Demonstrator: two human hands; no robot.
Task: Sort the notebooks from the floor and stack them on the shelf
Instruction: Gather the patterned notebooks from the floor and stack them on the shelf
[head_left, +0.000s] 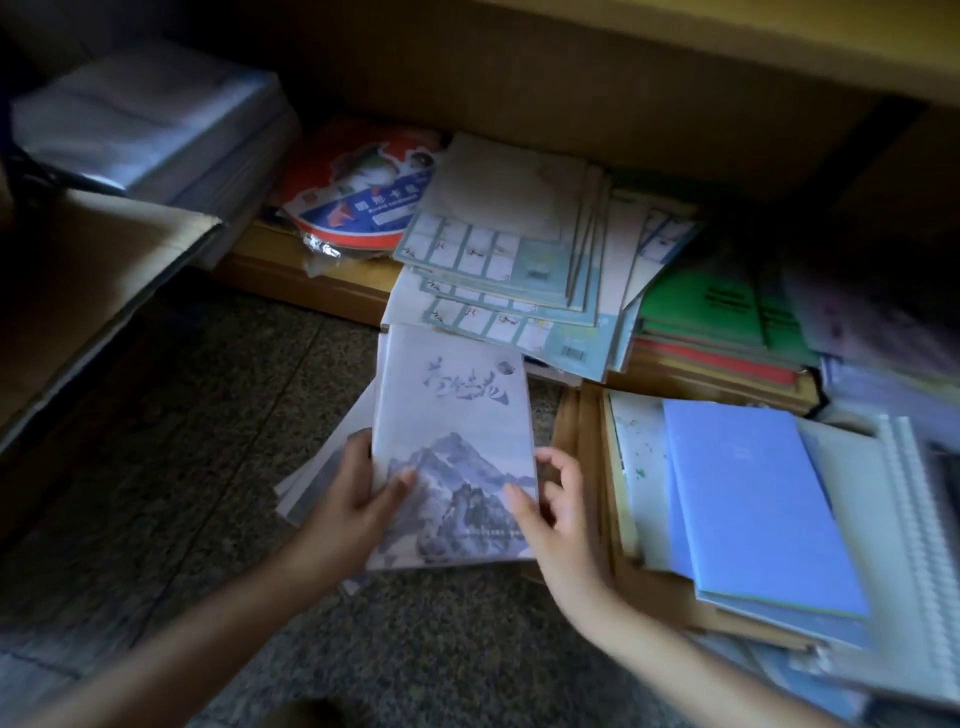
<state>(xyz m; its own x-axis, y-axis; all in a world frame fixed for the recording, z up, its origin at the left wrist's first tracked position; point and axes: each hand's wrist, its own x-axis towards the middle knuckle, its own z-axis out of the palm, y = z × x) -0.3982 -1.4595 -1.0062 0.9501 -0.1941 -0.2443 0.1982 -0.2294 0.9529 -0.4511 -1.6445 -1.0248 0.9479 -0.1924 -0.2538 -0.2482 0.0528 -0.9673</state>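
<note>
Speckled floor (208, 415) underneath; fingers (401, 480) of left hand (353, 501) and right hand (550, 514) grip mountain notebook (457, 415).

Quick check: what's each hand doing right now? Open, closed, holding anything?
Left hand: holds the mountain-cover notebook by its left edge, thumb on the cover.
Right hand: pinches the same notebook's right edge.

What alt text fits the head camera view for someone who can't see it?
A person's left-hand grip and right-hand grip hold the side edges of a grey paper notebook with a painted mountain cover, over a speckled stone floor. Behind it, pale grid-printed exercise books fan across a wooden shelf; a blue notebook lies at right.
</note>
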